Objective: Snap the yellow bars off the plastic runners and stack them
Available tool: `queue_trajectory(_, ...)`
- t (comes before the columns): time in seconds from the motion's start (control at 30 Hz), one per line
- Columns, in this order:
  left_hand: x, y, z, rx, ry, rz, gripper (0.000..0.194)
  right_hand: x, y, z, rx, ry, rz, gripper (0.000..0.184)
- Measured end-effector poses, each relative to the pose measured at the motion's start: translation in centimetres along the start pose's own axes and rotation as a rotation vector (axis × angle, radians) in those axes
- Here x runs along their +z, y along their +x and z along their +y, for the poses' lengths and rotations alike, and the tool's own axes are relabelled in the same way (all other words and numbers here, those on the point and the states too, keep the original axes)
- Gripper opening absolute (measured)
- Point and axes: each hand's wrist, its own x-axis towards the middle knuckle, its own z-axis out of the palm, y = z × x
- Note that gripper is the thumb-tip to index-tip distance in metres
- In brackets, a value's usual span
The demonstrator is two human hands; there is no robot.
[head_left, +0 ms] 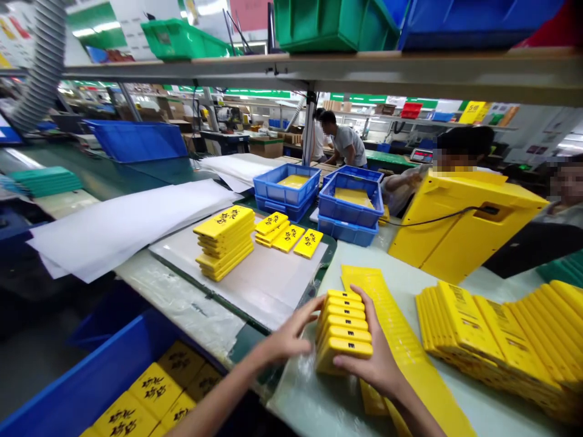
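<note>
A row of several flat yellow power banks (348, 331), each showing a small dark port on its end, is in the grip of my right hand (380, 358). The right thumb presses along the near face and the fingers reach over the far side. My left hand (289, 337) is at the left side of this stack, thumb and fingers apart; its fingertips come up to the stack's upper left edge, and whether they touch is hard to tell. Beneath and beside the stack runs a yellow strip of sheets (410, 364) on the pale bench top.
At right stand rows of yellow power banks (473, 321) and a large yellow box with a cable (469, 224). Printed yellow power banks (225, 243) are piled on a mat. Blue trays (286, 188), white sheets (136, 218) and a blue bin (91, 376) lie around. Co-workers sit beyond.
</note>
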Motion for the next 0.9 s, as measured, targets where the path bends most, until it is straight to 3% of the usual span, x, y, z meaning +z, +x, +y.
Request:
queue_trajectory(0.07,-3.2,4.3,-1.0,-0.048,0.124,0.011,0.044,0.2,-0.2,0.5,-0.022,0.013,0.015,0.123)
queue_trajectory(0.13,-4.8,9.5,-1.9,-0.16,0.271,0.124,0.046,0.4,-0.5,0.7,-0.029,0.0,0.031,0.123)
queue_trajectory(0.23,-3.8,16.2,-3.3,-0.384,0.497,0.205,0.06,0.5,-0.7,0.9,-0.012,-0.032,0.049,0.121)
queue_trajectory(0.3,-2.4,18.7,-4.1,-0.479,0.607,0.194,0.07,0.5,-0.7,1.0,-0.014,-0.031,0.047,0.121)
queue_trajectory(0.43,-1.8,19.6,-5.3,-0.522,0.74,0.159,0.062,0.5,-0.7,1.7,-0.033,-0.023,0.04,0.12)
queue_trajectory(0.63,-6.0,18.3,-5.8,-0.529,0.892,0.235,0.051,0.7,-0.7,1.9,-0.065,-0.019,0.031,0.119)
queue_trajectory(0.73,-7.5,17.9,-6.2,-0.55,0.946,0.203,0.044,0.7,-0.5,1.0,-0.068,-0.038,0.02,0.12)
queue_trajectory(0.83,-9.3,18.1,-6.4,-0.509,0.974,0.171,0.042,0.6,-0.4,0.1,-0.08,-0.026,0.01,0.119)
queue_trajectory(0.9,-11.0,18.9,-6.7,-0.551,0.992,0.227,0.045,0.5,-0.2,-0.3,-0.082,-0.023,0.012,0.12)
